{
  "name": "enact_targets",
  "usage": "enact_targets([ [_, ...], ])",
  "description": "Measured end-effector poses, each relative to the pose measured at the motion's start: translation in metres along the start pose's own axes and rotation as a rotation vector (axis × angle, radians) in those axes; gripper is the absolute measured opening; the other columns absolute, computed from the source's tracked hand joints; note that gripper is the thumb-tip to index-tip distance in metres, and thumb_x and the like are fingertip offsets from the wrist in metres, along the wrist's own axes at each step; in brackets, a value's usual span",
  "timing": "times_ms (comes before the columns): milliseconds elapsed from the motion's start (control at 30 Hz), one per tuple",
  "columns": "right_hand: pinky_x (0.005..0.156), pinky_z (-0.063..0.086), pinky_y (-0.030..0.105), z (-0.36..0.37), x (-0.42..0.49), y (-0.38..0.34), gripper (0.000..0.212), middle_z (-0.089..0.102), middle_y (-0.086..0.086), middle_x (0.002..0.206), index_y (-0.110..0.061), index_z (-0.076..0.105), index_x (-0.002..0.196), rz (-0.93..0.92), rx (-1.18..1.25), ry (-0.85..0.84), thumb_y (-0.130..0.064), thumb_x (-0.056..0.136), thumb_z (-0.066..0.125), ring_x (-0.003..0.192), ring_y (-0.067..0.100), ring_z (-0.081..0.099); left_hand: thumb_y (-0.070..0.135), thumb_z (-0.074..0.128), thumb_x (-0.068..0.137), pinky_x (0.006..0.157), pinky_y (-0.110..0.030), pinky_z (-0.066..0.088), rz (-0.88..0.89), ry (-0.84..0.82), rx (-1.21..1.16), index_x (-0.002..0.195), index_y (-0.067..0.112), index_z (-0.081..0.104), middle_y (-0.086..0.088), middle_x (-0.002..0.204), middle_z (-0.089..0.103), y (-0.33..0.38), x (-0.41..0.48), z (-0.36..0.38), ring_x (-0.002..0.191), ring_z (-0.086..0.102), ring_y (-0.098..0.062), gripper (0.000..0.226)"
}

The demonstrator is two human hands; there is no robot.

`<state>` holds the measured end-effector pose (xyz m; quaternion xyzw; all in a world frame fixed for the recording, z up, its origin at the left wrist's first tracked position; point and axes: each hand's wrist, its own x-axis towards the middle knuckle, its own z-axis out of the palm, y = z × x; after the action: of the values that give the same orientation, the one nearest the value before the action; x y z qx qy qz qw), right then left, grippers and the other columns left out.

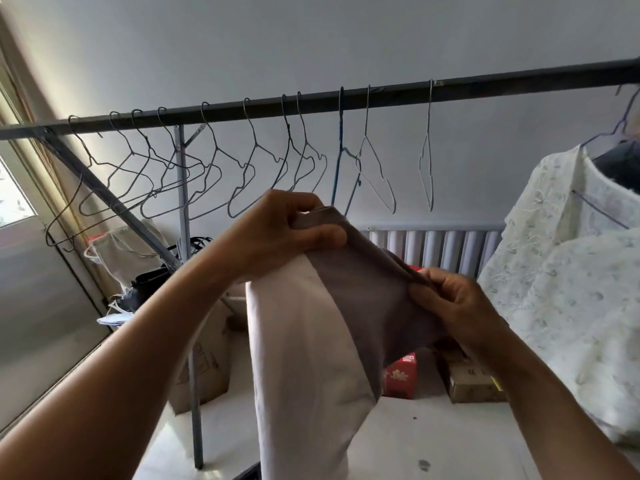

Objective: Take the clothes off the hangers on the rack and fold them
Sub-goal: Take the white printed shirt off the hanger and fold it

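Head view: the pale mauve garment (pixel 304 358) hangs in front of the rack (pixel 381 95), its top edge stretched between both hands. The left hand (pixel 294 233) pinches one corner and the right hand (pixel 460 306) pinches the other. It looks thin, soft and light, and it drapes limply, so the doubled hem is probably the surest hold. A white embroidered blouse (pixel 571 271) hangs at the right, and bare wire hangers (pixel 255 143) line the bar.

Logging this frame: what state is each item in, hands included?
Mauve garment: on no hanger, held up, hanging down.
Left hand: grips its top edge.
Right hand: pinches the same edge, lower down.
Wire hangers: bare, hooked on the rail.
White patterned garment: still on a hanger, at the right.
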<state>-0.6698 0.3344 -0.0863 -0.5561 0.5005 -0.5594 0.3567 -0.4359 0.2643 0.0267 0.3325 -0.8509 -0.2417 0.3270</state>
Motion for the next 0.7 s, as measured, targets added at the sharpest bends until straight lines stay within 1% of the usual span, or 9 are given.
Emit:
enact_targets([
  [133,0.055,0.049,0.015,-0.012,0.004,-0.017,0.021,0.068,-0.006,0.066,-0.014,0.068,0.082,-0.113,0.039,0.119,-0.032,0.079,0.06,0.061,0.005,0.061,0.047,0.088,0.056,0.056,-0.028,0.041,-0.062,-0.006,0.059,0.08,0.01,0.075,-0.018,0.071,0.068,-0.001,-0.004,-0.015,0.059,0.054,-0.011,0.045],
  [267,0.052,0.048,0.014,-0.013,0.014,-0.024,0.029,0.067,-0.006,0.061,-0.013,0.069,0.08,-0.142,-0.021,0.168,-0.04,0.076,0.061,0.057,0.005,0.06,0.052,0.083,0.061,0.046,-0.019,0.036,-0.074,0.047,-0.137,0.075,-0.003,0.066,-0.004,0.059,0.055,-0.003,-0.007,-0.018,0.052,0.048,-0.01,0.059],
  [333,0.052,0.049,0.015,-0.012,0.02,-0.023,0.038,0.066,0.003,0.067,-0.007,0.069,0.082,-0.15,-0.03,0.196,-0.043,0.075,0.062,0.059,0.009,0.059,0.054,0.074,0.066,0.045,-0.019,0.037,-0.083,0.053,-0.219,0.072,-0.003,0.064,-0.004,0.058,0.055,-0.003,-0.006,-0.017,0.051,0.05,-0.012,0.058],
  [400,0.052,0.045,0.02,-0.01,0.028,-0.02,0.051,0.061,0.011,0.069,0.005,0.066,0.083,-0.164,-0.046,0.233,-0.045,0.074,0.062,0.059,0.015,0.054,0.048,0.074,0.073,0.044,-0.019,0.04,-0.092,0.061,-0.278,0.068,0.005,0.065,0.0,0.055,0.058,0.001,-0.004,-0.014,0.047,0.052,-0.01,0.044],
  [467,0.051,0.036,0.026,-0.006,0.036,-0.016,0.062,0.051,0.011,0.066,0.012,0.057,0.078,-0.167,-0.092,0.251,-0.049,0.075,0.062,0.06,0.018,0.043,0.047,0.071,0.077,0.047,-0.02,0.043,-0.073,0.058,-0.295,0.076,0.001,0.067,-0.004,0.06,0.062,0.007,-0.001,-0.011,0.05,0.054,-0.012,0.046],
  [533,0.053,0.035,0.027,-0.001,0.045,-0.013,0.051,0.05,0.009,0.065,0.003,0.057,0.075,-0.157,-0.157,0.255,-0.047,0.08,0.064,0.059,0.016,0.043,0.045,0.07,0.079,0.049,-0.021,0.041,-0.036,0.054,-0.289,0.089,-0.013,0.063,-0.012,0.067,0.059,0.015,0.001,-0.007,0.054,0.053,-0.015,0.059],
  [567,0.056,0.038,0.024,0.002,0.048,-0.011,0.039,0.056,0.004,0.07,-0.004,0.059,0.082,-0.147,-0.194,0.26,-0.043,0.083,0.066,0.062,0.013,0.047,0.043,0.069,0.08,0.048,-0.02,0.04,-0.028,0.059,-0.285,0.09,-0.016,0.061,-0.012,0.067,0.057,0.018,0.003,-0.006,0.053,0.051,-0.014,0.06],
  [633,0.066,0.045,0.018,0.007,0.049,-0.009,0.023,0.059,-0.004,0.091,-0.016,0.054,0.102,-0.14,-0.293,0.337,-0.032,0.089,0.066,0.077,0.003,0.054,0.035,0.066,0.084,0.046,-0.019,0.039,-0.034,0.065,-0.276,0.084,-0.013,0.062,-0.008,0.063,0.056,0.023,0.008,-0.003,0.05,0.049,-0.01,0.048],
  [700,0.077,0.051,0.019,0.016,0.038,-0.018,0.018,0.058,-0.009,0.099,-0.024,0.051,0.107,-0.213,-0.295,0.46,-0.023,0.093,0.062,0.086,-0.001,0.056,0.025,0.066,0.089,0.045,-0.018,0.036,-0.037,0.068,-0.234,0.075,-0.004,0.065,-0.001,0.058,0.055,0.026,0.011,-0.001,0.049,0.046,-0.008,0.033],
])
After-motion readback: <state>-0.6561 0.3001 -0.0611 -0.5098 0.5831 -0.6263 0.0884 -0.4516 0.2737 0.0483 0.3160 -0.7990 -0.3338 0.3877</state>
